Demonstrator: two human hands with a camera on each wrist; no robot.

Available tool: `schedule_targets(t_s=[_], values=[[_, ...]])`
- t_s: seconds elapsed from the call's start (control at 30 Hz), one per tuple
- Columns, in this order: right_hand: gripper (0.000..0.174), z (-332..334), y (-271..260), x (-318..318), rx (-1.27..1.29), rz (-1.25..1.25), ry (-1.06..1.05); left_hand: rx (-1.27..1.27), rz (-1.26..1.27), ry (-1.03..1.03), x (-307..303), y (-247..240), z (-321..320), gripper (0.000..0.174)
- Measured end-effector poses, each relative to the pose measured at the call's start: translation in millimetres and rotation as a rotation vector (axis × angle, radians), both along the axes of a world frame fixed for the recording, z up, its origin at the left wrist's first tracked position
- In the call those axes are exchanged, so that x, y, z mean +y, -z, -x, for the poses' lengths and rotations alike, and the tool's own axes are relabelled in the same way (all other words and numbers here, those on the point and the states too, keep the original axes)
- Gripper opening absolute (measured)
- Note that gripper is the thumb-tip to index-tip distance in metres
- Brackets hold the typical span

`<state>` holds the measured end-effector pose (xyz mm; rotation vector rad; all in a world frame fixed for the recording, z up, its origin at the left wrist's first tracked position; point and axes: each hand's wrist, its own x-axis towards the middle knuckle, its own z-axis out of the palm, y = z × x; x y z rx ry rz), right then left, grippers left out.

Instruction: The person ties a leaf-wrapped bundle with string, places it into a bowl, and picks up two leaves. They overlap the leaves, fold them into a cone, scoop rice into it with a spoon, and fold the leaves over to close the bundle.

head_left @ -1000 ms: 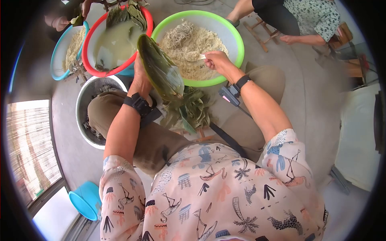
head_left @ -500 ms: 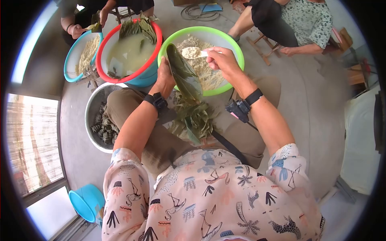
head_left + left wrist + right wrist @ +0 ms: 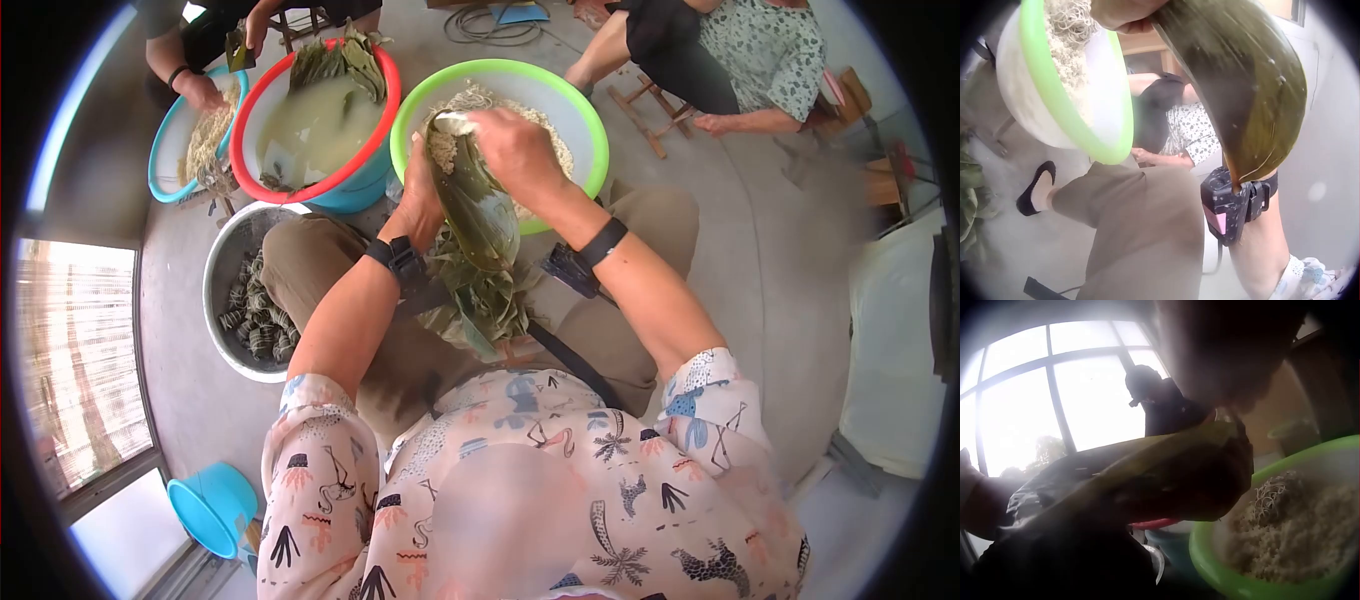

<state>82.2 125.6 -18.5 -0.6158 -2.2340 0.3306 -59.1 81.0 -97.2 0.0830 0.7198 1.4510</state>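
A person's left hand (image 3: 422, 205) held a long green leaf (image 3: 478, 220), folded into a scoop, over the near edge of a green-rimmed bowl (image 3: 601, 140) as the right hand (image 3: 522, 155) brought a white spoon (image 3: 453, 123) to its upper end. Half a second earlier, the loaded spoon hung to the right of the leaf, over the bowl; now it was at the leaf's mouth, and pale grain (image 3: 442, 150) showed inside, apparently meaning that the leaf was being filled. The right fingers were curled in a pinch on the spoon, which they largely hid. The left hand grasped the leaf along its outer side, though how its far fingers lay could not be told. The leaf's lower end hung above a heap of loose leaves (image 3: 485, 300). To the left, dark tied bundles (image 3: 262, 322) lay in a metal basin (image 3: 213, 265), near a red-rimmed tub (image 3: 393, 95) of cloudy water.
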Motion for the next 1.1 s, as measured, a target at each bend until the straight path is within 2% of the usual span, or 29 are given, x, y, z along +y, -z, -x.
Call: schedule_targets(t_s=[0.03, 0.1, 0.17, 0.23, 0.3, 0.37, 0.43, 0.57, 0.63, 0.67, 0.7, 0.73, 0.77, 0.8, 0.83, 0.87, 0.9, 0.93, 1.0, 1.07, 1.1], values=[[0.015, -2, 0, 3, -0.003, 0.003, -0.008, 0.0, -0.031, 0.003, -3, 1, 2, 0.068], [0.018, -11, 4, 18, 0.155, 0.134, 0.064, 0.025, -0.005, -0.022, -8, -5, 9, 0.068], [0.019, -28, 4, 29, 0.123, 0.256, 0.127, -0.009, 0.014, -0.064, -9, 5, 16, 0.063], [0.019, -48, 21, 47, 0.036, 0.304, 0.174, 0.022, -0.037, -0.039, -12, 10, 30, 0.058], [0.02, -64, 55, 65, -0.375, 0.305, 0.285, 0.022, -0.033, -0.111, -17, -1, 29, 0.052], [0.015, -71, 71, 65, -0.444, 0.298, 0.292, 0.123, -0.013, -0.127, -19, -5, 33, 0.051], [0.014, -75, 82, 62, -0.679, 0.273, 0.33, 0.132, -0.01, -0.128, -27, -18, 31, 0.05], [0.012, -79, 104, 59, -0.773, 0.253, 0.297, 0.189, -0.017, -0.127, -35, -26, 30, 0.051], [0.014, -78, 116, 56, -0.745, 0.225, 0.206, 0.032, 0.085, -0.14, -31, 2, 38, 0.052], [0.013, -82, 146, 65, -0.834, 0.179, 0.203, 0.141, 0.029, -0.165, -30, 17, 38, 0.057], [0.012, -86, 177, 74, -0.875, 0.152, 0.187, 0.277, 0.023, -0.206, -44, -8, 29, 0.042], [0.011, -91, 197, 84, -0.917, 0.004, 0.1, 0.517, 0.176, -0.246, -53, -64, 9, 0.056], [0.01, -94, 212, 92, -0.923, -0.048, 0.04, 0.452, -0.014, -0.227, -45, 11, 33, 0.072], [0.01, -97, 235, 109, -1.191, -0.217, -0.083, 0.433, 0.015, -0.267, -39, 7, 34, 0.077], [0.013, -95, 240, 113, -1.225, -0.244, -0.108, 0.398, 0.036, -0.294, -35, 7, 30, 0.081], [0.018, -95, 233, 115, -0.955, -0.008, -0.074, 0.331, 0.134, -0.355, -29, -2, 28, 0.076], [0.024, -68, 177, 99, -0.943, 0.667, 0.109, 0.229, 0.23, -0.392, -20, -10, 24, 0.072], [0.027, -63, 174, 97, -0.78, 0.694, 0.083, 0.017, 0.087, -0.359, -16, 5, 36, 0.066], [0.027, -69, 182, 92, -0.534, 1.09, 0.168, -0.006, 0.219, -0.366, -17, -16, 25, 0.064], [0.026, -56, 157, 80, -0.621, 1.029, 0.048, -0.018, 0.226, -0.363, -23, -21, 30, 0.061], [0.023, -63, 179, 89, -0.598, 0.981, -0.036, -0.056, 0.186, -0.344, -21, -16, 31, 0.059]])
